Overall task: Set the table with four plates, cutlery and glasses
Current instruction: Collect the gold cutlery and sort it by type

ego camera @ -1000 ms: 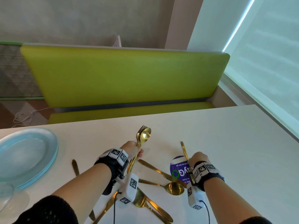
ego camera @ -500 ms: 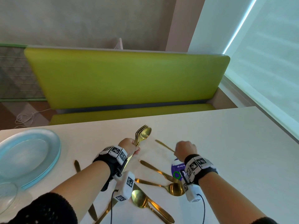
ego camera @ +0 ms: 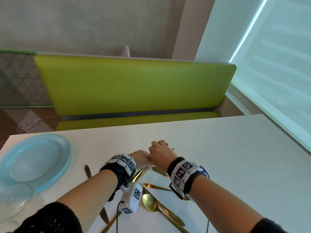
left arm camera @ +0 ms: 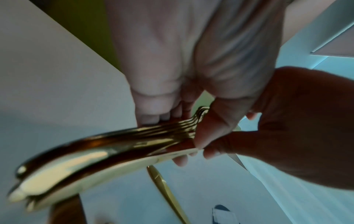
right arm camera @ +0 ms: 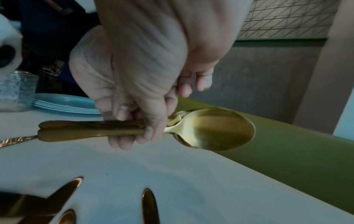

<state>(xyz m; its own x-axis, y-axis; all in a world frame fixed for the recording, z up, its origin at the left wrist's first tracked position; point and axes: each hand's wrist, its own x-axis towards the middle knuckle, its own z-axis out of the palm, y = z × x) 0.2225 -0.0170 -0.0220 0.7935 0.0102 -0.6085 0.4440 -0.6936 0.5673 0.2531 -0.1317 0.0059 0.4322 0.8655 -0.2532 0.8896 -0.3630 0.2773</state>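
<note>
My left hand (ego camera: pixel 141 158) grips a bundle of gold cutlery (ego camera: pixel 139 172) just above the white table (ego camera: pixel 227 165). The right hand (ego camera: pixel 160 156) sits against it and curls round the same bundle, hiding most of it; fork tines (ego camera: pixel 162 141) poke out beyond. The left wrist view has the handles (left arm camera: pixel 114 144) under the left fingers (left arm camera: pixel 153 116), with the right hand (left arm camera: pixel 287 128) dark beside them. A spoon bowl (right arm camera: pixel 210 128) juts past the right hand's fingers (right arm camera: pixel 149 131). Blue plates (ego camera: pixel 33 162) are stacked at the left, a glass (ego camera: pixel 15 199) in front.
Loose gold pieces lie near me: a spoon (ego camera: pixel 149 201), a handle (ego camera: pixel 158 187) and a knife (ego camera: pixel 87 170). A purple sticker (ego camera: pixel 206 174) shows under my right wrist. A green bench (ego camera: pixel 134 86) runs behind the table, and a window blind (ego camera: pixel 277 64) is at the right.
My right hand lifted a gold knife from beside the sticker and carried it left to the bundle in the left hand. The two hands now touch.
</note>
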